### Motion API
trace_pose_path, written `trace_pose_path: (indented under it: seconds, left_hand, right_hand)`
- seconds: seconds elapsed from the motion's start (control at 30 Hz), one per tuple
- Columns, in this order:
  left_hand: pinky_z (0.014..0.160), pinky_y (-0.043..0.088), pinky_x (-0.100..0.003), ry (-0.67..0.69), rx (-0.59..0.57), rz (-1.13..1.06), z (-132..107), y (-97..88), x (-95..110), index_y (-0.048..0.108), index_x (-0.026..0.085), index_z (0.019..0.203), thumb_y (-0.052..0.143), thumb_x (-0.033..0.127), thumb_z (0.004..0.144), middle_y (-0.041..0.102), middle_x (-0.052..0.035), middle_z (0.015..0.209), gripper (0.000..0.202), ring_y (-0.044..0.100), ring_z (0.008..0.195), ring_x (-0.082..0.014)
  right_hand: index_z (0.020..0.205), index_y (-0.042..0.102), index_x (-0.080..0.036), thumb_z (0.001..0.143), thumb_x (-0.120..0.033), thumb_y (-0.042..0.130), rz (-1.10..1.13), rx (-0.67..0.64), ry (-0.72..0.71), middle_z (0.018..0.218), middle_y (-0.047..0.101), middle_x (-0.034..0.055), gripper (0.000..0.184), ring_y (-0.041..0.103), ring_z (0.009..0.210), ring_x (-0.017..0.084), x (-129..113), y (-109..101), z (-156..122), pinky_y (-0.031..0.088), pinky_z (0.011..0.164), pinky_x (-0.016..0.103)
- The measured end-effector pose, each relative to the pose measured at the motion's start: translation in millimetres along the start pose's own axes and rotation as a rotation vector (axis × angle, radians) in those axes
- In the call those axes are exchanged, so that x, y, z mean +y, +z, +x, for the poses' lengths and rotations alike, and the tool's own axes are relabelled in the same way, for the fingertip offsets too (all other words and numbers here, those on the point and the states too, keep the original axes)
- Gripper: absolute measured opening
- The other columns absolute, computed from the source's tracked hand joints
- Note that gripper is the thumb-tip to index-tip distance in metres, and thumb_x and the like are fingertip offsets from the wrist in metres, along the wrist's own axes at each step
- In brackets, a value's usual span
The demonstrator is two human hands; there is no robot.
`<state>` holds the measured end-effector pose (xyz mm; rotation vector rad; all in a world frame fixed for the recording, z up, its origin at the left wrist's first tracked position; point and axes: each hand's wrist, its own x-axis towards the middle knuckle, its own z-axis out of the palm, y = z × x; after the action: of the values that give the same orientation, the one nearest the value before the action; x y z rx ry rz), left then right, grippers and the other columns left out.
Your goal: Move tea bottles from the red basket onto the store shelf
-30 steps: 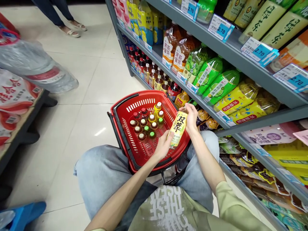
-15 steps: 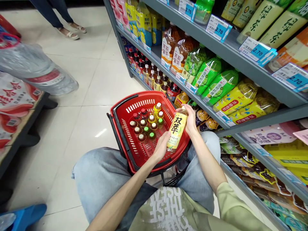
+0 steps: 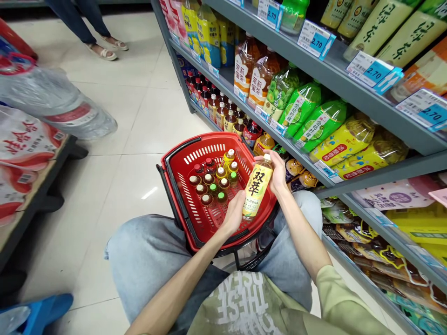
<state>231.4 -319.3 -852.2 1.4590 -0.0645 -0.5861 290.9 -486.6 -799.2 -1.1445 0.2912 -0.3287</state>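
Observation:
A drink bottle (image 3: 257, 188) with a yellow label, black characters and a white cap is tilted over the right side of a red shopping basket (image 3: 176, 193). My left hand (image 3: 235, 211) grips its lower left side. Around its upper right side, near the cap, is my right hand (image 3: 276, 172), also closed; some fingers are hidden behind the bottle. Inside the basket several bottles stand upright, with white, red and green caps, among them a yellow-labelled bottle (image 3: 228, 159). The basket's black handle (image 3: 171, 200) lies folded down along its left side.
To my right runs a grey shelf unit (image 3: 314, 70) of drinks with price tags. Small bottles (image 3: 221, 114) fill its low shelf beyond the basket. At left are shrink-wrapped water bottles (image 3: 70, 104) on a low platform and a blue object (image 3: 42, 314). Another person's feet (image 3: 106, 49) are far left.
Both hands still hold the bottle, which is slightly more upright, its white cap showing more fully. The whole view has shifted a little.

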Motion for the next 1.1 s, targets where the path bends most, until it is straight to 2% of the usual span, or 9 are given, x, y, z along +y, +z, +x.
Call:
trace_pose_path:
  seconds: [0.1,0.23,0.33,0.47,0.63,0.77,0.9,1.0,1.1]
  left_hand:
    - [0.085,0.051,-0.035,0.085,0.009,0.264,-6,-3.1,4,0.062,0.019,0.121,0.038,0.065,0.097,0.075,-0.0092,0.111,0.057,0.069,0.096,-0.0245]
    - [0.092,0.051,-0.038,0.101,-0.059,0.329,-10,-4.4,1,0.054,0.019,0.130,0.050,0.061,0.094,0.070,-0.0122,0.124,0.056,0.067,0.107,-0.0270]
    - [0.101,0.048,-0.043,0.122,-0.078,0.395,-9,-2.6,-8,0.053,0.018,0.131,0.066,0.057,0.084,0.067,-0.0148,0.129,0.062,0.064,0.115,-0.0309]
    - [0.102,0.049,-0.045,0.132,-0.148,0.472,-6,-0.4,-21,0.053,0.018,0.130,0.061,0.056,0.088,0.069,-0.0138,0.125,0.057,0.066,0.114,-0.0312]
    - [0.109,0.047,-0.043,0.234,-0.233,0.548,-1,-5.2,-24,0.051,0.017,0.139,0.051,0.054,0.094,0.065,-0.0142,0.134,0.058,0.063,0.122,-0.0287]
    - [0.114,0.044,-0.045,0.241,-0.262,0.544,7,-9.1,-23,0.050,0.019,0.142,0.054,0.056,0.092,0.063,-0.0132,0.140,0.062,0.060,0.129,-0.0296]
    - [0.120,0.038,-0.047,0.237,-0.233,0.488,22,-3.4,-21,0.046,0.017,0.146,0.055,0.059,0.089,0.055,-0.0148,0.149,0.071,0.052,0.139,-0.0303]
    - [0.117,0.042,-0.045,0.229,-0.142,0.380,33,1.3,-25,0.035,0.016,0.152,0.048,0.063,0.090,0.045,-0.0155,0.157,0.078,0.047,0.143,-0.0286]
    - [0.119,0.039,-0.046,0.180,-0.134,0.467,42,-0.3,-44,0.034,0.012,0.153,0.039,0.064,0.091,0.042,-0.0175,0.159,0.081,0.046,0.144,-0.0289]
  right_hand:
    - [0.096,0.059,-0.023,0.084,-0.054,0.062,0.017,-0.012,0.022,0.071,0.073,0.0010,0.034,0.071,0.064,0.021,3,-4,-1,0.057,0.061,0.032]
    - [0.096,0.060,-0.022,0.086,-0.057,0.061,-0.101,-0.104,0.027,0.072,0.074,0.0017,0.037,0.071,0.066,0.019,8,-11,-4,0.056,0.065,0.030]
    - [0.097,0.060,-0.023,0.086,-0.053,0.066,-0.423,-0.278,-0.028,0.075,0.072,-0.0003,0.033,0.067,0.068,0.016,6,-21,-8,0.052,0.068,0.027]
    - [0.080,0.057,-0.022,0.092,-0.055,0.059,-1.030,-0.382,-0.167,0.065,0.059,-0.0047,0.035,0.052,0.059,0.013,-6,-38,-7,0.036,0.058,0.023]
    - [0.072,0.053,-0.019,0.096,-0.058,0.051,-1.194,-0.464,-0.138,0.058,0.048,-0.0064,0.045,0.044,0.056,0.010,-27,-48,-4,0.029,0.055,0.023]
    - [0.072,0.058,-0.018,0.093,-0.058,0.054,-1.181,-0.382,-0.080,0.056,0.050,-0.0060,0.046,0.042,0.052,0.009,-35,-48,-10,0.029,0.051,0.022]
    - [0.072,0.061,-0.017,0.090,-0.058,0.059,-1.230,-0.230,-0.229,0.057,0.052,-0.0047,0.044,0.045,0.055,0.010,-56,-47,-21,0.030,0.053,0.022]
    - [0.075,0.063,-0.018,0.091,-0.056,0.060,-1.262,-0.113,-0.413,0.059,0.056,-0.0036,0.042,0.048,0.054,0.010,-96,-42,-26,0.034,0.053,0.022]
    - [0.080,0.065,-0.018,0.093,-0.053,0.060,-1.250,0.016,-0.712,0.063,0.063,-0.0014,0.037,0.052,0.052,0.010,-159,-31,-24,0.037,0.050,0.022]
